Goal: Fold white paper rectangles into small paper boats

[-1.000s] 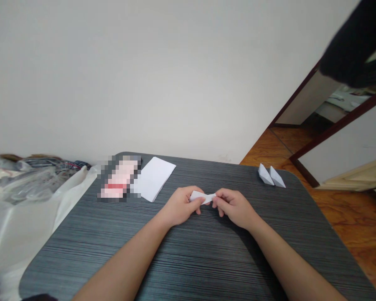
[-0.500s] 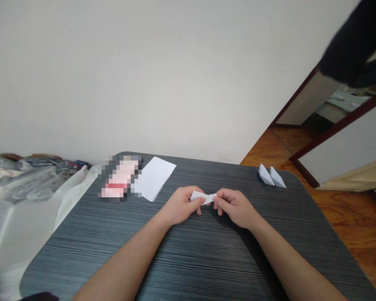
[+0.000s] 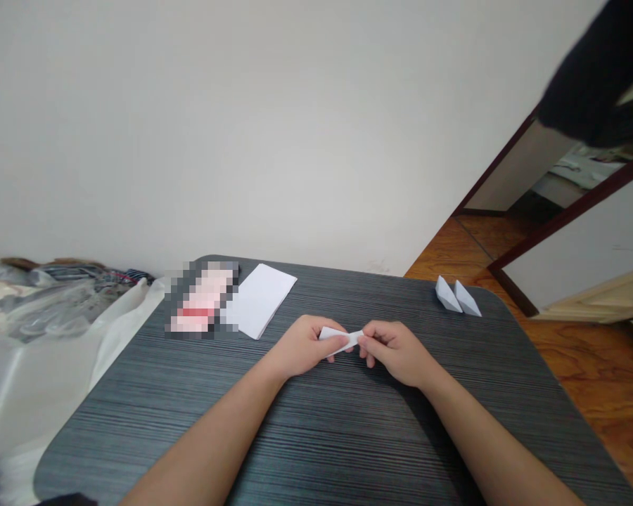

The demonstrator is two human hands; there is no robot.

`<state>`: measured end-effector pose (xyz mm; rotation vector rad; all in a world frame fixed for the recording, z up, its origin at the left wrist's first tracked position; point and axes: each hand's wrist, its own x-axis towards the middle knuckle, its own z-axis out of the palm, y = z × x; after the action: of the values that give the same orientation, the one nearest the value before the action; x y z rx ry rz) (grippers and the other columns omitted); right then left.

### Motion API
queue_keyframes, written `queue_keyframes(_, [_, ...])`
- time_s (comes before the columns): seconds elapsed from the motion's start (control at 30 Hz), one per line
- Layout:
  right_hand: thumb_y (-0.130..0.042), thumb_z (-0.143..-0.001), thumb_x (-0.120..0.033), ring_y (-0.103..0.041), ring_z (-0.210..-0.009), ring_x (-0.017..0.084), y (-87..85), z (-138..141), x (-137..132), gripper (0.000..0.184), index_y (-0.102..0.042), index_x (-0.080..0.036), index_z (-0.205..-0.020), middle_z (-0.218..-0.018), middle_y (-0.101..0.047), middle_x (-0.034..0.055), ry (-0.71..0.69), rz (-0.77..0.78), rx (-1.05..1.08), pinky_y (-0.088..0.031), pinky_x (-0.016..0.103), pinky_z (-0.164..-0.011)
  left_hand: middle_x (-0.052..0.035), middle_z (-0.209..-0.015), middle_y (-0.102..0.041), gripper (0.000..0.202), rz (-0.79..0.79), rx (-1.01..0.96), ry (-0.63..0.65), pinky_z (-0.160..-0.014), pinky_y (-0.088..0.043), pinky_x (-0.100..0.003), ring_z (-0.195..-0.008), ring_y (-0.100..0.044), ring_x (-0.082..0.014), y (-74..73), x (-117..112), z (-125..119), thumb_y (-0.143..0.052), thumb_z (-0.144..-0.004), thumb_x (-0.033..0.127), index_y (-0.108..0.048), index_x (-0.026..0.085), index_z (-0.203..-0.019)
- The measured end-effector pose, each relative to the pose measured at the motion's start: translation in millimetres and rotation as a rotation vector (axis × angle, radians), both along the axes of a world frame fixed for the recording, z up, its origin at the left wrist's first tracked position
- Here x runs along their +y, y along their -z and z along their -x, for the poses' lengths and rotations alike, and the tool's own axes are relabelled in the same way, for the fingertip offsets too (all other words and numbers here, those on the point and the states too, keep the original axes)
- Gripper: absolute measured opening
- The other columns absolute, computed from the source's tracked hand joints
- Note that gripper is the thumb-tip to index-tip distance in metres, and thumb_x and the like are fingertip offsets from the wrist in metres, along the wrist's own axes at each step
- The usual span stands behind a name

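Between my two hands, over the middle of the table, is a small folded piece of white paper (image 3: 354, 339). My left hand (image 3: 304, 346) grips its left part, thumb lying on top and fingers underneath. My right hand (image 3: 398, 351) pinches the right end between thumb and index finger. Both hands partly cover the paper, so its full shape is hidden. Two folded paper boats (image 3: 458, 296) stand side by side at the table's far right corner.
A stack of white paper sheets (image 3: 266, 299) lies at the back left of the dark table (image 3: 316, 436). Beside it is a pixelated pink and red item (image 3: 203, 299). Clear plastic bags (image 3: 84, 295) are heaped left of the table. A wall stands behind.
My left thumb has slid slightly to the right along the paper, and the paper's left part is a little lower. My right hand keeps its pinch, almost unmoved.
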<state>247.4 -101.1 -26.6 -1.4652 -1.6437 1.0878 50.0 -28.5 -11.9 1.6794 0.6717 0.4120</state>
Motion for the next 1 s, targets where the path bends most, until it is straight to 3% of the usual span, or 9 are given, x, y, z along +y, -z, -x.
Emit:
queue_keyframes(0.27, [-0.052,-0.086,-0.029,-0.055,-0.052,0.012,5.2,1.0,0.1,0.017,-0.060,-0.016,-0.078,-0.058,-0.060,-0.0002,0.028,-0.008,0.034,-0.041,0.022,-0.053,-0.0045,-0.073,-0.065,0.025,0.036,-0.034,-0.013,-0.052,-0.040,-0.019,-0.054,-0.053,-0.0089,0.8,-1.1,-1.9,-0.050,-0.083,0.030,-0.067,0.012,-0.080])
queue_keyframes(0.53, [-0.052,-0.087,-0.030,-0.057,-0.052,0.012,5.9,0.4,0.0,0.021,-0.061,-0.016,-0.073,-0.058,-0.062,0.0006,0.046,-0.023,0.011,-0.043,0.023,-0.054,-0.0063,-0.076,-0.066,0.026,0.030,-0.031,-0.001,-0.053,-0.041,-0.020,-0.056,-0.056,-0.0098,-1.2,-0.7,-1.2,-0.050,-0.083,0.031,-0.067,0.011,-0.081])
queue_keyframes(0.8, [-0.055,-0.085,-0.026,-0.061,-0.063,0.014,6.9,0.9,1.1,0.015,-0.064,-0.018,-0.094,-0.076,-0.068,0.0035,0.029,-0.096,0.130,-0.047,0.025,-0.060,-0.0067,-0.075,-0.067,0.027,0.067,-0.028,-0.031,-0.053,-0.041,-0.020,-0.054,-0.055,-0.0098,-0.2,0.0,-1.1,-0.051,-0.082,0.033,-0.067,0.011,-0.082])
queue_keyframes(1.0, [-0.054,-0.085,-0.024,-0.058,-0.058,0.012,4.1,1.0,0.5,0.016,-0.067,-0.018,-0.090,-0.069,-0.065,0.0024,0.020,-0.164,0.080,-0.046,0.024,-0.055,-0.0078,-0.079,-0.068,0.027,0.091,-0.027,-0.022,-0.054,-0.043,-0.021,-0.056,-0.057,-0.0106,0.3,-0.6,-0.8,-0.051,-0.082,0.033,-0.067,0.011,-0.084])
